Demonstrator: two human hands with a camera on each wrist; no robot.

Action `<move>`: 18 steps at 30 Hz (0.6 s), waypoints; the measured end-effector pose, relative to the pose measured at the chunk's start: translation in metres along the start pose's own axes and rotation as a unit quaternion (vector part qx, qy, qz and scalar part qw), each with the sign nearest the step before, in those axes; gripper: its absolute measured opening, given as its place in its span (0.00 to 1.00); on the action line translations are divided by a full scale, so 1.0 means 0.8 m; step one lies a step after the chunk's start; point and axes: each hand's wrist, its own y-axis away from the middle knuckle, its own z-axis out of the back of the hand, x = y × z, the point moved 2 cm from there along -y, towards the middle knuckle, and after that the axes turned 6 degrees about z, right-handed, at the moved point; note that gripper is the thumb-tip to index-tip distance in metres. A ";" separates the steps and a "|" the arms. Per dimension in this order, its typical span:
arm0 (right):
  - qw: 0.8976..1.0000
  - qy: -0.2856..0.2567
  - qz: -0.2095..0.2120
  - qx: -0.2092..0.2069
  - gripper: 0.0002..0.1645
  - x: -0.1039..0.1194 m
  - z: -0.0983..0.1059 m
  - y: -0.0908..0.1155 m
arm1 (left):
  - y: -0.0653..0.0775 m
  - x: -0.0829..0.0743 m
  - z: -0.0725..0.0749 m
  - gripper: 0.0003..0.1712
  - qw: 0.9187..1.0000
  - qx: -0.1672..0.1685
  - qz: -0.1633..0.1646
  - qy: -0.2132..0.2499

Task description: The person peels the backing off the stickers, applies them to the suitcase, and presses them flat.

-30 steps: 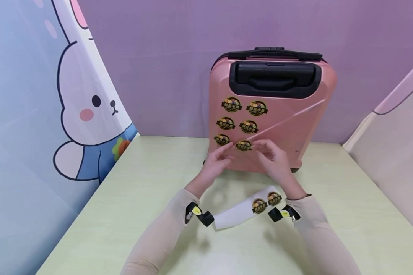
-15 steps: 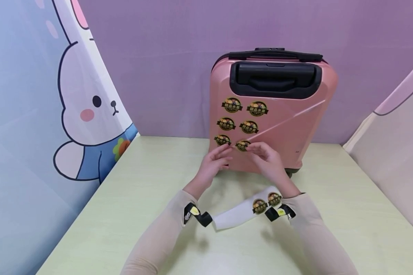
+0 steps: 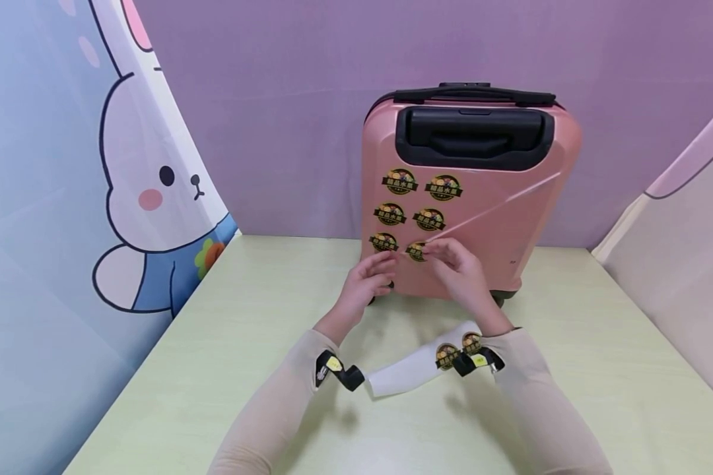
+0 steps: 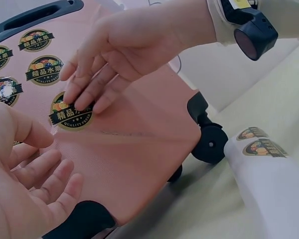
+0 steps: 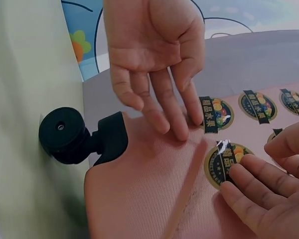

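Note:
A pink suitcase [image 3: 481, 218] stands upright at the back of the table, with several round black-and-gold stickers in two columns on its face. My right hand [image 3: 460, 270] rests its fingertips on the lower right sticker [image 3: 414, 251], covering its right part; in the right wrist view the fingers lie nearly straight over that sticker [image 5: 217, 167]. My left hand [image 3: 365, 284] is just below the lower left sticker [image 3: 383, 242], fingers loosely bent and holding nothing. Its fingertips are close to the suitcase face; whether they touch it I cannot tell.
A white backing strip [image 3: 407, 376] lies on the table in front of the suitcase, two stickers [image 3: 447, 356] at its right end, partly behind the right wrist camera [image 3: 466, 364]. A purple curtain [image 3: 285, 132] hangs behind. Black wheels [image 4: 209, 142] stick out under the suitcase.
My right hand has moved left from beside the lower right sticker onto it. The left hand has drawn slightly down and left, away from that sticker.

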 end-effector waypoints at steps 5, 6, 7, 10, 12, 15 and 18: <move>1.000 -0.012 0.012 -0.006 0.14 -0.007 -0.005 -0.007 | -0.001 0.002 0.002 0.28 1.000 0.006 0.000 -0.008; 1.000 -0.013 0.013 -0.005 0.14 -0.006 -0.006 -0.009 | -0.001 0.002 0.002 0.28 1.000 0.007 0.001 -0.009; 1.000 -0.012 0.014 -0.004 0.14 -0.005 -0.007 -0.010 | 0.000 0.003 0.002 0.28 1.000 0.008 0.001 -0.010; 1.000 -0.006 0.017 0.000 0.13 -0.004 -0.010 -0.012 | 0.001 0.003 0.003 0.29 1.000 0.011 0.002 -0.014; 1.000 0.001 0.016 0.002 0.13 -0.003 -0.011 -0.013 | 0.001 0.003 0.003 0.29 1.000 0.011 0.003 -0.014; 1.000 0.009 0.011 0.004 0.13 -0.003 -0.012 -0.014 | 0.001 0.003 0.003 0.29 1.000 0.011 0.004 -0.017; 1.000 0.012 0.005 0.007 0.12 -0.004 -0.014 -0.014 | 0.001 0.003 0.003 0.29 1.000 0.010 0.007 -0.017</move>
